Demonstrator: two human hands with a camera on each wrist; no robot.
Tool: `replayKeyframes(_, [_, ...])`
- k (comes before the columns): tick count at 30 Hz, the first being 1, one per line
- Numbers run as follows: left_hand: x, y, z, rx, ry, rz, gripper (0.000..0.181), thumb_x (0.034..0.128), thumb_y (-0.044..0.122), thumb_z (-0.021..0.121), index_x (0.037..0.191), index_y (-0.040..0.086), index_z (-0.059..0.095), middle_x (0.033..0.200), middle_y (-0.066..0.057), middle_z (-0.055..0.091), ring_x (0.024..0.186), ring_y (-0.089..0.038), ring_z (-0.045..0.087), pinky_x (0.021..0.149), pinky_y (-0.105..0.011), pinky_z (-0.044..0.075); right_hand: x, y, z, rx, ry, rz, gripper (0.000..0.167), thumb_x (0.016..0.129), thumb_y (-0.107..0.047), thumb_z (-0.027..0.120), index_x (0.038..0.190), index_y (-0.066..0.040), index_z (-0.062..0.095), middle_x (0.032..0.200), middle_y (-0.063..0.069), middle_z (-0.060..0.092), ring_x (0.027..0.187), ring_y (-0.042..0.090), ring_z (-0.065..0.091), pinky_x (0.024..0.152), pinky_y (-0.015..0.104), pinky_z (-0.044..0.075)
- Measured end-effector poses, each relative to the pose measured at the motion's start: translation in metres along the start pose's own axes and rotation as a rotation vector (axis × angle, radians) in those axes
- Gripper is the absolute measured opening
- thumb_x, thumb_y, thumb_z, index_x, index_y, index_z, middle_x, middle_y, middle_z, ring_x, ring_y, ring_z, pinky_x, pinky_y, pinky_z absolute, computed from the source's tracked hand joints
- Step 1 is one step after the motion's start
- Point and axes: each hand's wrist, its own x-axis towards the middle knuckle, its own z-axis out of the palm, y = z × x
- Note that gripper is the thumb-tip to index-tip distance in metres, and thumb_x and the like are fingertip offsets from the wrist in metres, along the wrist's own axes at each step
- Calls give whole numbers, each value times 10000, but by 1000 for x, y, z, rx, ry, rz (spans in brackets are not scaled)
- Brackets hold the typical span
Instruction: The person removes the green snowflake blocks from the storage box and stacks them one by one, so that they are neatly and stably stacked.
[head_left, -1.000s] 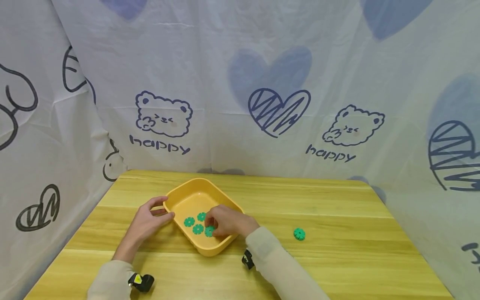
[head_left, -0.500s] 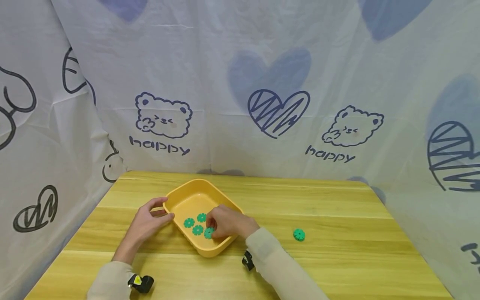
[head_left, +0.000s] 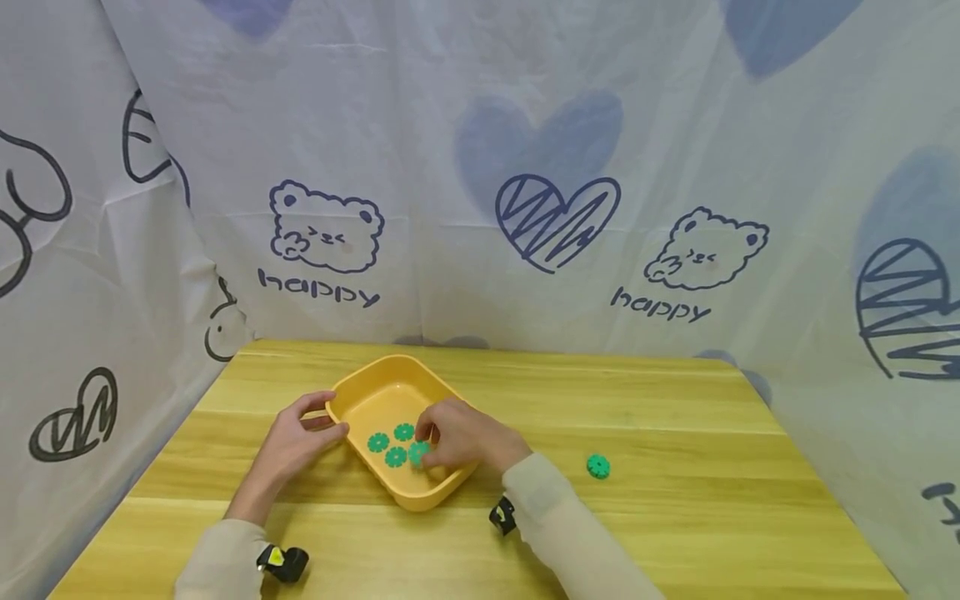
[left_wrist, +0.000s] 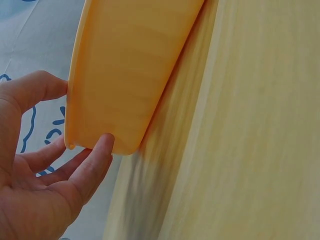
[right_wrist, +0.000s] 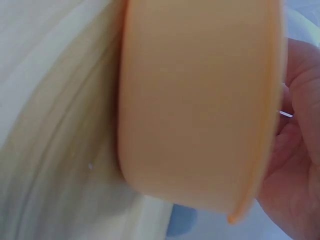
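Note:
A yellow plastic tray (head_left: 390, 360) stands on the table, turned at an angle. Several green notched plastic discs lie on its floor, among them a front-left disc (head_left: 378, 442). My left hand (head_left: 292, 442) holds the tray's left corner; the left wrist view shows thumb and fingers against rim and wall. Over the tray's near right part, my right hand (head_left: 461, 433) pinches a green disc (head_left: 418, 453), slightly blurred, between thumb and forefinger. In the right wrist view, the tray wall (right_wrist: 200, 100) hides most of that hand's fingers.
To the right of the tray, a small stack of green discs (head_left: 597, 466) sits on the wood-grain table (head_left: 675, 517). A white printed cloth (head_left: 450, 275) hangs behind the table and along its sides.
My right hand has risen slightly and shifted right, its fingers spread a little more. The disc at its fingertips has moved a little away from me. The left hand and tray have stayed put.

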Motion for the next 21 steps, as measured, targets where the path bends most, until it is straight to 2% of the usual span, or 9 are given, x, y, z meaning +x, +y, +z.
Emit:
replayKeyframes(4, [0,0,0,1,1,2,686,940,237,740,1520,25,441,1556,-268,436,1357,-457,547,1098,-496,519,-9,2,-10,7,25,11,244,852,-217,828,1057,-99,769,1004,-3,743,931,148,665,789,165,524])
replayKeyframes(13, [1,0,0,-4,-1,0,694,939,228,739,1528,24,433,1558,-265,433,1356,-453,548,1085,-462,530,-34,13,-30,21,103,-37,224,828,-152,802,1021,-47,756,989,53,743,925,217,683,796,213,548])
replayKeyframes(21, [1,1,0,1,5,1,683,939,212,734,1523,17,438,1545,-268,447,1345,-451,557,1021,-344,551,-57,23,-42,39,146,-50,205,831,-137,797,1002,-33,757,987,66,744,896,237,691,797,268,586])
